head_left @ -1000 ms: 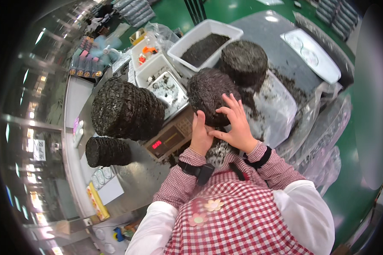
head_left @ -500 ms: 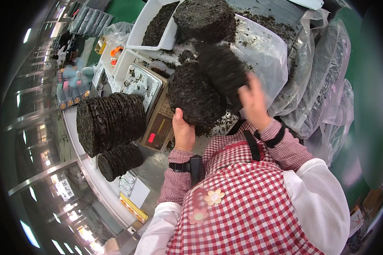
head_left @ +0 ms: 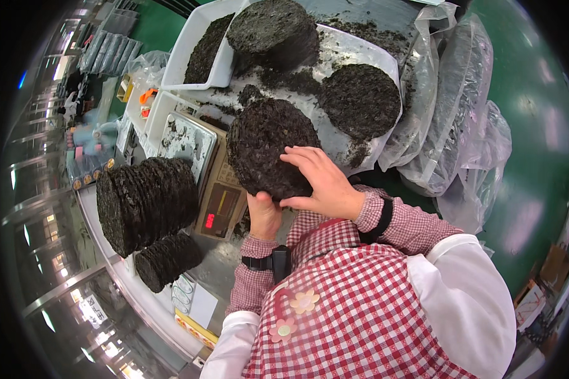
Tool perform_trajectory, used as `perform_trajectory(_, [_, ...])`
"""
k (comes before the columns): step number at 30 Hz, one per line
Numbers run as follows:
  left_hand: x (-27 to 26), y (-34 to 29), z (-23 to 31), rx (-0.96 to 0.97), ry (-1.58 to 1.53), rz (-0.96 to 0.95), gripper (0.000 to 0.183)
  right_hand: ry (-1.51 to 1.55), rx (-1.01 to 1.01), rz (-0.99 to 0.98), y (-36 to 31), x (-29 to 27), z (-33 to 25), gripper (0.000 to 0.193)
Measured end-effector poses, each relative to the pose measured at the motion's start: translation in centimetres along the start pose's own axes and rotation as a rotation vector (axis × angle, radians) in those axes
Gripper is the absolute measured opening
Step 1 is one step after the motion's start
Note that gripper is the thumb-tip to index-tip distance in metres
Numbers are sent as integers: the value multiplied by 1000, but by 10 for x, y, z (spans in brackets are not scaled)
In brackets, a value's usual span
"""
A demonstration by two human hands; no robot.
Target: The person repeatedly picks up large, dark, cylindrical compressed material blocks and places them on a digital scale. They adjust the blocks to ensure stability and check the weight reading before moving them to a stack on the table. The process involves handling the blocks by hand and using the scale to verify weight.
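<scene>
A thick round cake of dark dried seaweed (head_left: pixel 269 142) is in front of me, tilted toward me. My left hand (head_left: pixel 263 216) grips its near edge, thumb showing and the other fingers hidden beneath. My right hand (head_left: pixel 327 184) lies on its near right part, fingers stretched over the face and thumb at the lower edge. Farther right, a separate round seaweed cake (head_left: pixel 361 101) lies flat on the white plastic surface (head_left: pixel 385 63). Beyond, a taller round stack of seaweed (head_left: pixel 273 35) stands beside a white bin.
At left, a digital scale (head_left: pixel 220 208) with a metal pan (head_left: pixel 186 148) stands beside a large row of seaweed discs (head_left: pixel 148 202) and a smaller one (head_left: pixel 169 260). The white bin (head_left: pixel 174 66) holds loose seaweed. Clear plastic bags (head_left: pixel 452 120) lie at right.
The seaweed cake my right hand was moving now lies on the white surface at right. My right hand has come back left onto the cake that my left hand still holds.
</scene>
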State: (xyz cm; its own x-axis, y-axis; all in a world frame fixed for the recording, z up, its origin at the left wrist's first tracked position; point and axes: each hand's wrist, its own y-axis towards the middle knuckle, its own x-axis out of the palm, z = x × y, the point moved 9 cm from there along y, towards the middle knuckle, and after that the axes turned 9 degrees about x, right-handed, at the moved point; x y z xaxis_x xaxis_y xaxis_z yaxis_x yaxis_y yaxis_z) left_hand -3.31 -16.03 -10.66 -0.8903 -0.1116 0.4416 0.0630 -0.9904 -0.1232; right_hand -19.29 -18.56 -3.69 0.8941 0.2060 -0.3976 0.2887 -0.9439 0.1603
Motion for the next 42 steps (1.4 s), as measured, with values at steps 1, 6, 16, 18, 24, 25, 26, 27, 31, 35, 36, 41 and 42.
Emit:
perform_trajectory(1, [-1,0,0,-3,17,7,93,-23,-46,24,-3,-2,-3,78])
perform_trajectory(6, [-5,2,7,0,56,35,79,269,218,89,0,-34,34,50])
perform_trajectory(16, [29,8,9,-44,39,-110,102,130,201,38,16,-41,32,108])
perform_trajectory(18, [35,9,9,-25,103,-164,88,60,177,65,9,-15,6,110])
perform_trajectory(24, [7,18,18,-77,114,-1,86,581,372,216,3,-67,63,64])
perform_trajectory(25, [9,19,21,-72,106,0,87,348,423,429,-6,-88,106,61])
perform_trajectory(26, [6,16,24,-84,71,23,89,403,482,568,-6,-115,106,70])
perform_trajectory(27, [8,15,23,-103,35,33,91,54,553,720,-15,-131,123,73])
perform_trajectory(31, [20,15,16,-80,-56,-62,99,-137,295,432,8,-93,67,90])
perform_trajectory(35, [31,17,11,-71,18,-82,118,20,7,1,8,-16,-3,104])
perform_trajectory(36, [30,17,13,-68,11,-83,118,-28,3,-3,8,-11,-2,104])
perform_trajectory(41, [28,15,17,-91,-15,-86,119,43,-74,-115,8,-12,6,90])
perform_trajectory(42, [27,15,17,-90,-14,-89,118,55,-85,-129,9,-13,6,86])
